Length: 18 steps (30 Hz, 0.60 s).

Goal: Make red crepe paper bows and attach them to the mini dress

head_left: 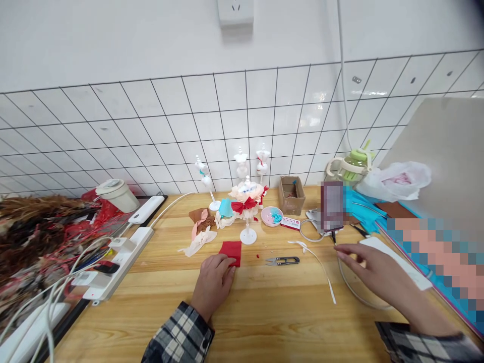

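My left hand (213, 283) lies on the wooden table (264, 312) with its fingers curled onto the near edge of a small red cloth piece (231, 250). Beyond the cloth stands a small white mannequin stand (247, 212) dressed in cream, teal and red fabric. My right hand (372, 272) hovers flat with fingers stretched out, near a white ribbon strip (321, 264) and a white cable (351, 290), holding nothing. Small thread snips (282, 260) lie between the two hands.
Three more bare mannequin stands (242, 164) stand by the tiled wall. A cardboard box (291, 194), a pink dish (271, 216), a phone (331, 205), a green bottle (353, 169) and a plastic bag (401, 180) sit at the back right. A power strip (121, 259) and feathers (34, 227) fill the left.
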Each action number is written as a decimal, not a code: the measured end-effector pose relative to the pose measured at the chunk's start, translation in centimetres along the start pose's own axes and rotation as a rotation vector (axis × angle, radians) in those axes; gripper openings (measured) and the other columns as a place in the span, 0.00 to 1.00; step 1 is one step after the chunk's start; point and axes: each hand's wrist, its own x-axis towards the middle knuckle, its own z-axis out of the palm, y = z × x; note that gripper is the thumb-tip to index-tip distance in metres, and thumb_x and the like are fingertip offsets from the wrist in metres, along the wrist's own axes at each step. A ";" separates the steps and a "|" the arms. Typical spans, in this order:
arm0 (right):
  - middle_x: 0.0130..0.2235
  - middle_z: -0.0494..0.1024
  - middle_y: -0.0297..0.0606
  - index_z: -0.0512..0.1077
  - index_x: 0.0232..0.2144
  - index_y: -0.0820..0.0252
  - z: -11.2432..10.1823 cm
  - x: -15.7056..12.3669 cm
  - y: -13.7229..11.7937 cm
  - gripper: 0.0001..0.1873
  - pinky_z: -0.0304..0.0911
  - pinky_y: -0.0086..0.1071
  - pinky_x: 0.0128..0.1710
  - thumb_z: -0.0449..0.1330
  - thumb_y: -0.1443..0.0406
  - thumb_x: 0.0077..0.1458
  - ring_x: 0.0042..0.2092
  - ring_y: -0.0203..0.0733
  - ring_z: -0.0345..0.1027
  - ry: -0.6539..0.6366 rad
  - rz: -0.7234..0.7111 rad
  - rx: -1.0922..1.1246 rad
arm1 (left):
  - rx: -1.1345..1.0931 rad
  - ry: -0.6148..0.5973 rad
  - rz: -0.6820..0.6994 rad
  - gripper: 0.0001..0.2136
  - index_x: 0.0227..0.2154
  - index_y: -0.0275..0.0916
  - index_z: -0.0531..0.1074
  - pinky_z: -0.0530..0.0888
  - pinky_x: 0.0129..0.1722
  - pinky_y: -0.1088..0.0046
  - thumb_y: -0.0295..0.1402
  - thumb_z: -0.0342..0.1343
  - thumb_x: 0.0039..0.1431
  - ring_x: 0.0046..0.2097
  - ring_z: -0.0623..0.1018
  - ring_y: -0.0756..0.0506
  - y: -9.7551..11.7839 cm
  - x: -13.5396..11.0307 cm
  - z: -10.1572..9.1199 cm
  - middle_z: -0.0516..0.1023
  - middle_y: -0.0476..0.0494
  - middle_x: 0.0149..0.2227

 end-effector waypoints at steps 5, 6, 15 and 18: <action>0.47 0.74 0.45 0.72 0.46 0.58 4.9 3.8 -5.2 0.26 0.59 0.42 0.49 0.48 0.49 0.58 0.50 0.51 0.66 0.005 -0.093 -0.095 | -0.010 0.016 0.038 0.10 0.42 0.44 0.72 0.70 0.45 0.58 0.34 0.49 0.60 0.45 0.73 0.40 0.6 0.1 0.1 0.74 0.41 0.43; 0.45 0.75 0.47 0.75 0.41 0.60 5.8 4.5 -6.4 0.26 0.58 0.44 0.48 0.47 0.48 0.59 0.48 0.52 0.66 0.043 -0.047 -0.167 | -0.012 0.020 0.045 0.10 0.42 0.44 0.72 0.70 0.45 0.58 0.34 0.49 0.60 0.46 0.72 0.40 0.6 0.1 0.0 0.74 0.41 0.43; 0.38 0.73 0.45 0.76 0.26 0.57 8.8 5.9 -5.8 0.18 0.55 0.45 0.44 0.51 0.55 0.56 0.44 0.52 0.63 0.089 0.030 -0.247 | -0.029 0.054 0.095 0.10 0.41 0.44 0.73 0.68 0.48 0.57 0.34 0.49 0.60 0.47 0.72 0.40 1.3 0.0 0.0 0.74 0.40 0.44; 0.40 0.74 0.42 0.76 0.27 0.55 8.9 6.0 -5.0 0.14 0.55 0.42 0.42 0.53 0.58 0.55 0.44 0.50 0.63 0.061 0.014 -0.215 | -0.061 0.035 0.195 0.10 0.41 0.44 0.73 0.65 0.51 0.55 0.34 0.48 0.61 0.47 0.71 0.41 3.2 1.3 0.9 0.74 0.41 0.45</action>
